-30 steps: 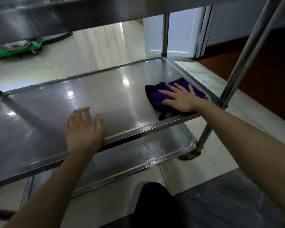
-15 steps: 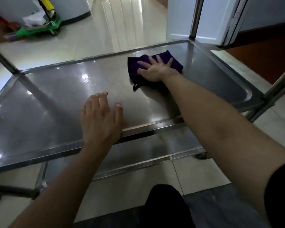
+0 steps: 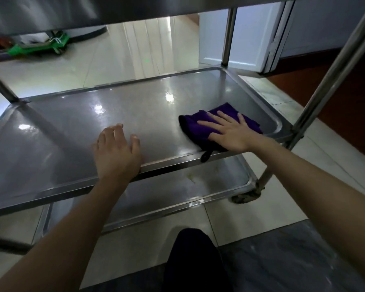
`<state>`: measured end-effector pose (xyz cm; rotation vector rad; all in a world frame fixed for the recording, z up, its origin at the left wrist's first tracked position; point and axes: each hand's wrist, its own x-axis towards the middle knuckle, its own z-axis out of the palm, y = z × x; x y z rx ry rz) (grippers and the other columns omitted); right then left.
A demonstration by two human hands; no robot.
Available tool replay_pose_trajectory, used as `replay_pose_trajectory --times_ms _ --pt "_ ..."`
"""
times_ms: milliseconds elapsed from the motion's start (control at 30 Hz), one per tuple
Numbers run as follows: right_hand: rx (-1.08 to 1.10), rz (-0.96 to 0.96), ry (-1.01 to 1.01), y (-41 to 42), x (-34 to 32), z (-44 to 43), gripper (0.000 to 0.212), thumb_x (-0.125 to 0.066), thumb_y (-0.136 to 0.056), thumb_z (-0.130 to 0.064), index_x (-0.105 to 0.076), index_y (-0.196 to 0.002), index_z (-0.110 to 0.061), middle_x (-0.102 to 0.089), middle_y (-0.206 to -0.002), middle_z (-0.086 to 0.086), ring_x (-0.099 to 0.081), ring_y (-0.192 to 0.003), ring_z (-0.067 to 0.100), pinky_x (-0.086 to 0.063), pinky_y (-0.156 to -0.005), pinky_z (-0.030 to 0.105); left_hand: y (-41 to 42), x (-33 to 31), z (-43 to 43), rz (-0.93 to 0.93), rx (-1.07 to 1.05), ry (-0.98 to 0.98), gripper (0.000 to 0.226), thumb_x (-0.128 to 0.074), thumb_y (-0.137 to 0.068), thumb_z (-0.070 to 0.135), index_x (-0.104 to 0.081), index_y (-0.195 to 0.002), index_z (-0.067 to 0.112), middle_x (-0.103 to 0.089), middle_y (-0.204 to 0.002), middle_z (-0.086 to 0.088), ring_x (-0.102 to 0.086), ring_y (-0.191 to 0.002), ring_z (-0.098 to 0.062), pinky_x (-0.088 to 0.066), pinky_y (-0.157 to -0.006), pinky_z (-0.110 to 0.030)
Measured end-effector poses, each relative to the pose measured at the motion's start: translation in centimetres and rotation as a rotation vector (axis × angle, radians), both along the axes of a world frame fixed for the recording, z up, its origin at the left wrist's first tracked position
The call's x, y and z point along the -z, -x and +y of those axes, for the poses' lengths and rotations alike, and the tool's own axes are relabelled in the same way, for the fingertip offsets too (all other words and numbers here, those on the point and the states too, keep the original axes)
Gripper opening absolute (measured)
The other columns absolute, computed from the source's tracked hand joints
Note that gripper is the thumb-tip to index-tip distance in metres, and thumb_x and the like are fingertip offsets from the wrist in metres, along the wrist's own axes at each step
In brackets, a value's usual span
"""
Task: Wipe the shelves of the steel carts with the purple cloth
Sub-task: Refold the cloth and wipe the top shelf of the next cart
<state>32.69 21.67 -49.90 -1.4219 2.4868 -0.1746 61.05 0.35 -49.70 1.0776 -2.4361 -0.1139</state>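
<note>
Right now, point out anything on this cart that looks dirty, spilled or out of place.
A small yellow-green smear lies on the lower shelf, which looks unwiped. The dark loop of the purple cloth hangs over the front rim of the middle shelf.

On the glossy pale tiled floor [image 3: 118, 57] a green plastic thing [image 3: 40, 46] lies far off to the left, a white door [image 3: 247, 36] stands at the back, and reddish-brown flooring [image 3: 346, 98] runs along the right.
</note>
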Motion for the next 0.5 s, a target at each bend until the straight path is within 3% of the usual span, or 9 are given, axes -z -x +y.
replay_pose_trajectory --times_ms 133,267,367,500 --pt "0.231 0.002 -0.037 6.5 -0.1 1.6 0.077 -0.010 -0.087 -0.085 -0.009 -0.162 -0.068 0.005 -0.181 -0.020 0.012 -0.167 0.016 0.019 -0.126 0.068 0.2 0.2 0.2 0.012 0.013 0.021 0.051 -0.046 -0.113 0.036 -0.049 -0.153 0.004 -0.057 -0.151 -0.023 -0.052 -0.140 -0.042 -0.039 -0.116 -0.057" --pt "0.331 0.017 -0.039 9.6 -0.4 -3.1 0.082 -0.011 -0.085 -0.089 -0.009 -0.163 -0.065 0.003 -0.182 -0.012 0.012 -0.167 0.024 0.022 -0.120 0.075 0.5 0.2 0.4 0.009 0.033 0.015 0.053 -0.046 -0.112 0.038 -0.049 -0.154 0.006 -0.056 -0.153 -0.021 -0.052 -0.141 -0.039 -0.040 -0.118 -0.056" --pt "0.328 0.011 -0.041 9.2 -1.1 -9.3 0.082 -0.011 -0.089 -0.087 -0.007 -0.166 -0.060 0.006 -0.183 -0.008 0.016 -0.167 0.029 0.023 -0.117 0.079 0.6 0.2 0.3 0.031 0.052 0.004 0.056 -0.043 -0.112 0.042 -0.048 -0.155 0.007 -0.055 -0.154 -0.018 -0.050 -0.143 -0.036 -0.039 -0.121 -0.057" --pt "0.160 0.012 -0.031 3.3 -1.7 -16.6 0.077 -0.017 -0.096 -0.081 -0.010 -0.169 -0.056 0.005 -0.182 -0.009 0.015 -0.167 0.029 0.022 -0.116 0.081 0.5 0.2 0.0 0.066 0.062 -0.012 0.060 -0.039 -0.111 0.048 -0.048 -0.155 0.008 -0.056 -0.152 -0.016 -0.050 -0.143 -0.033 -0.039 -0.121 -0.057"
